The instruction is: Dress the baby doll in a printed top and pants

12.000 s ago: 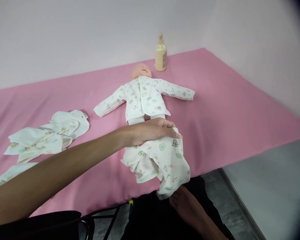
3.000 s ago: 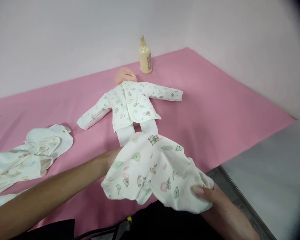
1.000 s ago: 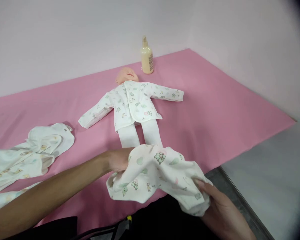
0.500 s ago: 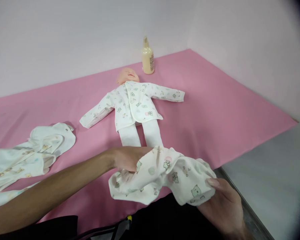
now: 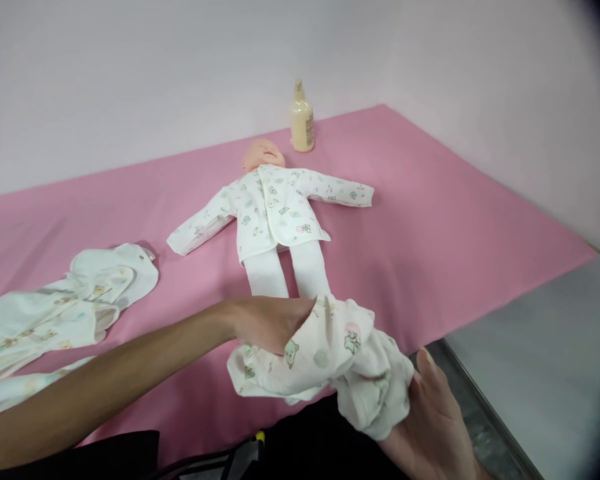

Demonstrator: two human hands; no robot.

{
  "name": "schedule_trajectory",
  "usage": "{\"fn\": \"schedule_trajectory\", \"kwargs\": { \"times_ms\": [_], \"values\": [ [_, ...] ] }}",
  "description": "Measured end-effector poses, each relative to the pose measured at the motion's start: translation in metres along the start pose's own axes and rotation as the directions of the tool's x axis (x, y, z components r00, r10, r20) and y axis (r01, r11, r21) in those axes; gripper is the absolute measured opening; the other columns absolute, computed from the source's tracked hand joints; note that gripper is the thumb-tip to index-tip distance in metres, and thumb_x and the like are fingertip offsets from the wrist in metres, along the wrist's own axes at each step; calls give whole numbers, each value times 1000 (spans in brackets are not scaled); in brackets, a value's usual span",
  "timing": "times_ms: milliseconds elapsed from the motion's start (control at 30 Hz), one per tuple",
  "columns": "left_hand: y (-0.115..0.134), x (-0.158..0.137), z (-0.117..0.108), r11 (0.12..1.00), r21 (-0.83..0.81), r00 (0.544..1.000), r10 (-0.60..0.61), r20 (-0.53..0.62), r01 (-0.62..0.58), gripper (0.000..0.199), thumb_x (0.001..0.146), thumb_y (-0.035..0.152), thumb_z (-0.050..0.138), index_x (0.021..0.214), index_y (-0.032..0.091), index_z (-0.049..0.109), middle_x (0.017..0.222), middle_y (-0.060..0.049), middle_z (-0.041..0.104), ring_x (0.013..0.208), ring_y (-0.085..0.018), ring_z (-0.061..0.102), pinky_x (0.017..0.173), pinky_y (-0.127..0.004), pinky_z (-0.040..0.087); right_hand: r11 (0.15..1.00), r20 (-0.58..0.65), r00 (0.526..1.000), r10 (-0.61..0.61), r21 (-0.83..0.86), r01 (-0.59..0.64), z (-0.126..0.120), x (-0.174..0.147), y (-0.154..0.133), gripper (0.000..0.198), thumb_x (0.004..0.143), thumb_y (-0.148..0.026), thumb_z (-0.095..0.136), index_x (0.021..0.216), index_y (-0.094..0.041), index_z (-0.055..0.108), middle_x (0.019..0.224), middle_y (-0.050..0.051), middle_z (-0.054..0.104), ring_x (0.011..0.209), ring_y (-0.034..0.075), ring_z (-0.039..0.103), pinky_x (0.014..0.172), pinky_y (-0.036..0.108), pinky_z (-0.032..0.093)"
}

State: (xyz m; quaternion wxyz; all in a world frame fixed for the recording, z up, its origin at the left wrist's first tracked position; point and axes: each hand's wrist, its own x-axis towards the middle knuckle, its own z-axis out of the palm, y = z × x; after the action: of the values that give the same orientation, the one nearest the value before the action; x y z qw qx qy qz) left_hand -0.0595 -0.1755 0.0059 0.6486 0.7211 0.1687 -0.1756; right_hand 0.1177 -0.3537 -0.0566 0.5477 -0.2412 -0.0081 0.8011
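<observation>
White baby pants (image 5: 337, 353), printed with green bears and pink patches, hang bunched between my hands above the table's near edge. My left hand (image 5: 273, 320) grips the upper left part, its fingertips hidden in the folds. At the right end my right hand (image 5: 430, 413) is against the bunched cloth, thumb raised and apart; its other fingers are partly hidden behind the fabric. Just beyond, a baby doll (image 5: 265, 155) lies on its back with arms spread. It wears a white printed jacket (image 5: 280, 207) and white leggings (image 5: 307, 267); its feet are hidden.
A cream pump bottle (image 5: 303, 123) stands beyond the doll's head. Another printed baby garment (image 5: 80, 297) lies crumpled at left, with more pale cloth (image 5: 25, 393) nearer. The pink table covering (image 5: 430, 220) ends at an edge on the right, and white walls stand behind.
My right thumb has lifted off the cloth and the hand has moved slightly down. The right end of the pants has become more bunched, while my left hand keeps its grip.
</observation>
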Motion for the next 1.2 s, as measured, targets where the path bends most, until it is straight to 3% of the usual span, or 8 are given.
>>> {"fn": "schedule_trajectory", "kwargs": {
  "times_ms": [233, 400, 500, 633, 733, 867, 1067, 1200],
  "values": [
    [17, 1, 5, 999, -35, 997, -26, 66, 28, 47, 73, 21, 67, 119, 13, 59, 122, -8, 63, 119, -23, 59, 100, -36, 52, 998, 90, 996, 1, -60, 4, -1, 0, 3, 28, 89, -47, 61, 104, -28, 75, 99, 6, 76, 109, 27, 66, 102, 44, 44],
    [18, 4, 6, 996, -87, 992, 23, 128, -12, 50, 72, 6, 59, 122, 14, 59, 113, -5, 68, 107, -19, 66, 100, -38, 53, 972, 98, 994, -52, -222, 72, 3, -1, 4, 36, 88, -41, 62, 120, -27, 69, 102, 8, 75, 113, 28, 64, 103, 48, 43],
    [17, 5, 7, 992, -129, 991, 14, 133, 4, 51, 73, 10, 66, 124, 14, 58, 107, -5, 69, 97, -19, 68, 95, -38, 55, 945, 91, 985, -149, -280, 169, 9, 0, 7, 39, 87, -36, 65, 124, -27, 67, 103, 9, 75, 114, 30, 64, 104, 50, 43],
    [13, -2, 5, 987, -160, 994, 17, 104, 0, 40, 82, 16, 62, 122, 15, 59, 103, -5, 68, 98, -17, 67, 89, -32, 55, 906, 52, 957, -286, -311, 287, 13, 0, 12, 45, 82, -34, 72, 126, -27, 66, 105, 9, 75, 114, 30, 65, 105, 50, 43],
    [10, -12, 2, 983, -181, 1000, -5, -17, 2, 32, 89, 26, 58, 119, 19, 61, 103, -4, 68, 103, -17, 65, 88, -28, 53, 902, -55, 946, -320, -323, 287, 7, -5, 14, 49, 81, -34, 75, 128, -28, 64, 107, 8, 75, 115, 30, 64, 105, 50, 45],
    [10, -15, 4, 981, -188, 967, -88, -239, 43, 33, 89, 34, 57, 119, 19, 62, 106, -6, 69, 106, -19, 64, 86, -28, 52, 926, -193, 939, -286, -308, 218, -3, -13, 15, 48, 80, -36, 76, 126, -31, 65, 108, 6, 75, 117, 27, 63, 105, 45, 46],
    [18, -6, 17, 994, -109, 950, -34, -309, 0, 39, 81, 13, 59, 119, 23, 60, 120, -3, 66, 111, -19, 63, 87, -28, 52, 986, 57, 994, -96, -133, 103, 3, -3, 10, 32, 86, -42, 67, 114, -28, 70, 105, 6, 75, 113, 26, 64, 104, 46, 46],
    [26, -2, 28, 999, 49, 952, 33, -306, -19, 28, 86, 10, 49, 111, 20, 57, 109, -1, 67, 99, -15, 65, 77, -25, 51, 999, 24, 999, -36, -24, 37, 12, 5, 10, 31, 89, -51, 62, 103, -25, 73, 100, 4, 75, 104, 24, 66, 103, 43, 46]
  ]
}}
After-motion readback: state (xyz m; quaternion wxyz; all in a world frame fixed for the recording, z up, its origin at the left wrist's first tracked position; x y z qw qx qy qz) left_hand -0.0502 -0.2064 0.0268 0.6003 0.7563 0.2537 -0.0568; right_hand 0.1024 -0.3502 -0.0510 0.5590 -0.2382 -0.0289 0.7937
